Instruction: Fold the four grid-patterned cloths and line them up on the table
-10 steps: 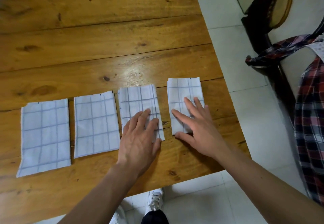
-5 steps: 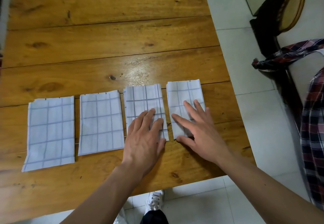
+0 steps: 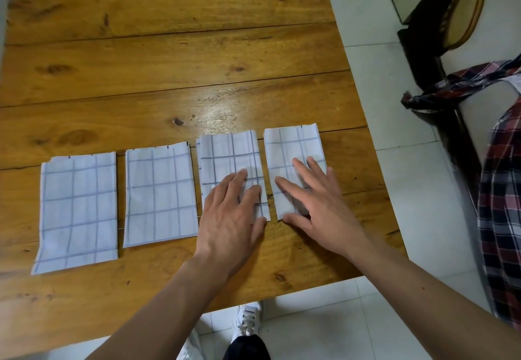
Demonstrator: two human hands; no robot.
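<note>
Four folded white cloths with a blue grid lie side by side along the near part of the wooden table (image 3: 169, 58). From the left: the first cloth (image 3: 77, 210), the second cloth (image 3: 160, 193), the third cloth (image 3: 228, 156) and the fourth cloth (image 3: 293, 148). My left hand (image 3: 229, 216) lies flat, fingers apart, on the near half of the third cloth. My right hand (image 3: 318, 207) lies flat, fingers spread, on the near half of the fourth cloth. Neither hand grips anything. A narrow gap separates the third and fourth cloths.
The table's right edge runs close beside the fourth cloth, and its near edge is just below my wrists. A dark chair (image 3: 439, 21) and a seat draped with plaid fabric (image 3: 499, 204) stand on the tiled floor to the right. My white shoe (image 3: 248, 320) shows under the table edge.
The fourth cloth has slid left under my right hand, narrowing the gap to the third cloth. Both hands stay flat on their cloths.
</note>
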